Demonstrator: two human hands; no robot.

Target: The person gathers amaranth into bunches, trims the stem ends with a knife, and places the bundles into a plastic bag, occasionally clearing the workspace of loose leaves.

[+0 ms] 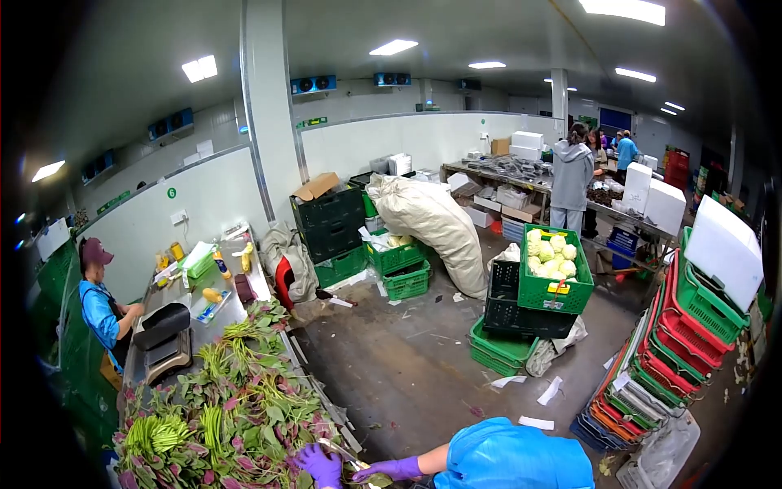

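Note:
My left hand (320, 466), in a purple glove, lies at the bottom edge over leafy greens (252, 399) with red-purple leaves, its visible fingers apart. Just to its right, my right hand (391, 469), also gloved in purple, has its fingers closed at a slim pale object (340, 451) that I cannot identify. This object reaches toward my left hand. The greens are heaped over the metal table (232, 308), with pale green stems bunched at the lower left. A blue sleeve covers my right upper arm.
A person (99, 297) in a cap stands across the table by a scale (169, 359). Green crates (547, 297), one holding cabbages (551, 254), stand beyond the table. Stacked crates (652, 359) lean at the right. A large sack (428, 220) and several people are farther back.

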